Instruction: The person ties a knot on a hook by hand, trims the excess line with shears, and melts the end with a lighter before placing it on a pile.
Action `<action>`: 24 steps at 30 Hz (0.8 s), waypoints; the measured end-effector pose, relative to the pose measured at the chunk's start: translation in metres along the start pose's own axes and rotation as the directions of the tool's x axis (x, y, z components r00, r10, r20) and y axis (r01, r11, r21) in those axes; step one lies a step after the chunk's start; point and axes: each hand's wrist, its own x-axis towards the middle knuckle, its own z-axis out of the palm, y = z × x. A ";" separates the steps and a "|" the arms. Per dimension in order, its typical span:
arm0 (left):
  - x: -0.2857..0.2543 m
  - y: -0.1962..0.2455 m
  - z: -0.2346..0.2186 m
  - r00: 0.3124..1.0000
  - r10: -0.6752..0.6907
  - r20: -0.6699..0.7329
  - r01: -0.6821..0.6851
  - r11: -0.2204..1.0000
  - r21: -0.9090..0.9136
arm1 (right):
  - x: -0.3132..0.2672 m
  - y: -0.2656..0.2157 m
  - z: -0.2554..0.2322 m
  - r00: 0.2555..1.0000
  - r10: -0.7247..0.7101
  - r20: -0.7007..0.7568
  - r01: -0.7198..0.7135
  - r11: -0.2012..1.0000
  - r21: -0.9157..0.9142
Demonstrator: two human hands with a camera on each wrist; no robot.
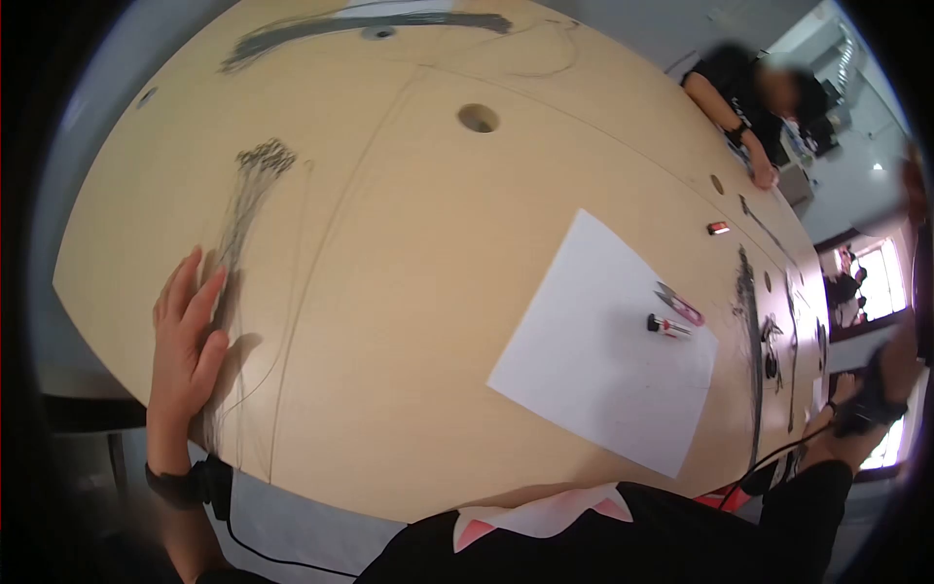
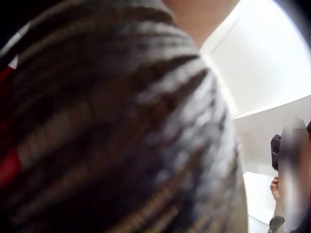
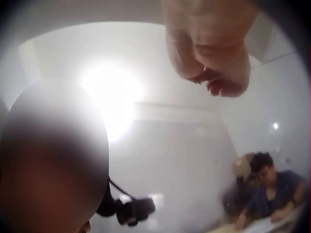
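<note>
Fingers (image 1: 199,292) of the left hand (image 1: 185,346) lie straight and flat, pressing a bundle of thin wires (image 1: 238,219) onto the worktop (image 1: 409,292) near its left edge. Even pressure should keep strands together. Right hand (image 1: 842,394) fingers: cannot tell.

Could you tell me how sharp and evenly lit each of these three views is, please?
Head view: fisheye bends the table, with dark corners; left hand on wire bundle fairly sharp. Left wrist view: blurred streaks. Right wrist view: ceiling light glare, right hand soft.
</note>
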 end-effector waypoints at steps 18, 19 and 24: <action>-0.006 -0.002 0.013 0.997 -0.076 0.034 0.076 0.997 0.023 | -0.006 0.282 0.119 0.713 0.679 0.176 -0.484 0.658 -0.577; -0.006 0.001 0.013 0.997 -0.072 0.031 0.071 0.997 0.033 | -0.004 0.285 0.115 0.757 0.629 0.175 -0.447 0.695 -0.563; -0.003 0.005 0.011 0.997 -0.059 0.051 0.058 0.998 0.013 | 0.021 0.271 0.117 0.937 0.192 0.293 0.048 0.759 -0.650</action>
